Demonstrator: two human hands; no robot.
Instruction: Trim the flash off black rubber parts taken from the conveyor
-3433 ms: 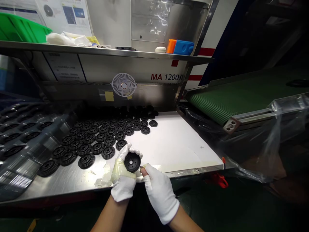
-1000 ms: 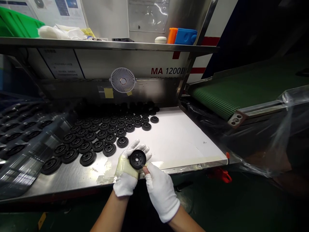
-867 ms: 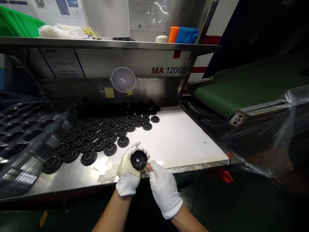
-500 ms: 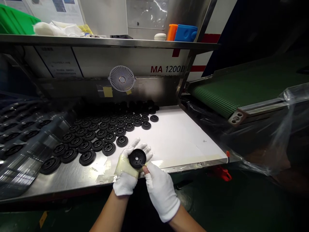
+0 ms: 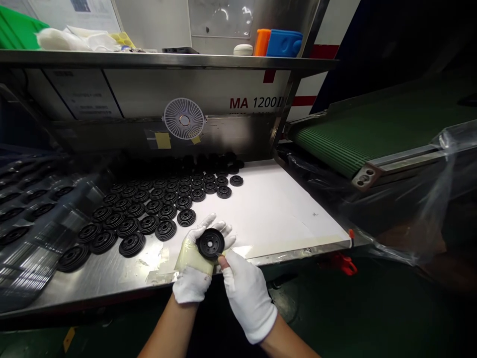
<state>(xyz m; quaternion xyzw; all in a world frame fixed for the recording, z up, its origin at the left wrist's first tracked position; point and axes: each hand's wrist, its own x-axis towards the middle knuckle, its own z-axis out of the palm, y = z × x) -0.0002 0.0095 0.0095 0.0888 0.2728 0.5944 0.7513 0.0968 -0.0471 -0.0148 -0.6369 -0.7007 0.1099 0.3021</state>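
Observation:
My left hand [image 5: 193,262], in a white glove with a yellowish wrap across the palm, cradles a round black plastic wheel-like part [image 5: 210,244]. Its hollow side with a centre hole faces up to me. At the part's lower right rim is my right hand [image 5: 246,291], also gloved but with a bare thumb tip. Its fingers are closed, and a thin dark tip shows between thumb and rim; the rest of what it pinches is hidden. Rows of similar black ribbed parts [image 5: 166,230] lie on the bench to the left of my hands.
A white sheet [image 5: 276,209] covers the right of the metal bench [image 5: 100,276]. Clear plastic trays [image 5: 44,248] with black parts stand left. A green conveyor [image 5: 335,144] runs at the right, plastic film [image 5: 413,219] below it. A white fan [image 5: 184,118] hangs under the shelf [image 5: 167,60].
The view has shifted slightly, so the bench and shelf sit a little further left. Both hands stay together at the black part, almost unchanged.

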